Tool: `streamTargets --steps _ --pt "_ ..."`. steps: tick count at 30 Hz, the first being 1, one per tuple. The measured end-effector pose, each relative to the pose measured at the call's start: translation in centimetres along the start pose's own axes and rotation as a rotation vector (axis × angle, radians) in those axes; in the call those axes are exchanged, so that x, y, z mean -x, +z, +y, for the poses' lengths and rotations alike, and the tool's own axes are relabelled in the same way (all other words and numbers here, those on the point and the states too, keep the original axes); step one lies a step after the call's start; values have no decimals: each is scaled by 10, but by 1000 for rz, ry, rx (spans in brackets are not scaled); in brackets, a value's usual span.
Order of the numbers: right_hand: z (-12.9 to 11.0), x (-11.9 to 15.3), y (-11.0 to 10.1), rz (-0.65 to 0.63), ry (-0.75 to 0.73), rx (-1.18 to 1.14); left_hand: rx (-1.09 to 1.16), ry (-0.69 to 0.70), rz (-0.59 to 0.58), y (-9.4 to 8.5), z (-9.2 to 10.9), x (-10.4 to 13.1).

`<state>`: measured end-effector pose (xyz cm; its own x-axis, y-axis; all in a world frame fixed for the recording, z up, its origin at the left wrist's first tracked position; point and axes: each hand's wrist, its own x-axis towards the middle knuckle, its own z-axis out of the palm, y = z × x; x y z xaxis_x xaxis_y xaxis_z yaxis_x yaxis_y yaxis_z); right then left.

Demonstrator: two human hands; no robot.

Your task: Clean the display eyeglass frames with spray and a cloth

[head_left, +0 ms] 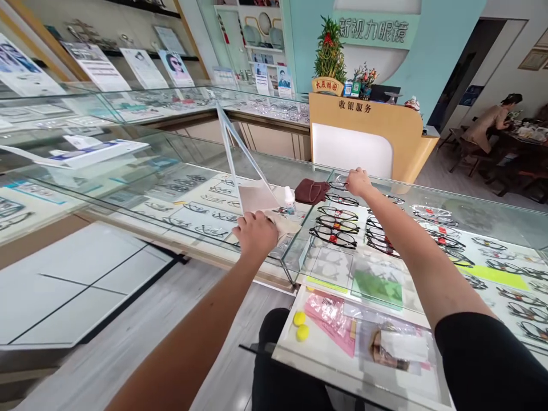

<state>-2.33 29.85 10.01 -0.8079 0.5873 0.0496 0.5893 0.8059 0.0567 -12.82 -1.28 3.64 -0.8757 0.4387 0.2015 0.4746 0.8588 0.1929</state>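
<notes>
Left hand (258, 233) curled at pale cloth (288, 226), grip unclear; right hand (358, 182) pinching glasses (338, 185) beside maroon pouch (309, 192)

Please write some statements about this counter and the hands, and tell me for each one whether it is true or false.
1. The white bottle stands near the dark red pouch. True.
2. The drawer is closed. False: it is open.
3. Two round yellow things lie in the drawer. True.
4. The left hand is holding the pouch. False: the pouch lies on the glass counter, in neither hand.
5. The right hand is beside the potted plant. False: it is at the glass counter.
</notes>
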Motion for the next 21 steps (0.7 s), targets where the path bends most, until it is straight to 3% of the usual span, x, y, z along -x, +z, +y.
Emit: streamTargets --steps 5,13,17,21 --pt "6 -14 14 -42 29 3 -2 -14 -4 1 -1 0" --pt "4 -21 4 -52 89 -9 17 -13 6 4 -1 -1" --pt "-33 -18 -4 56 6 -43 11 -14 4 5 -1 -2" --pt "-87 -24 -3 -45 -237 -136 -5 -18 0 6 -2 -3"
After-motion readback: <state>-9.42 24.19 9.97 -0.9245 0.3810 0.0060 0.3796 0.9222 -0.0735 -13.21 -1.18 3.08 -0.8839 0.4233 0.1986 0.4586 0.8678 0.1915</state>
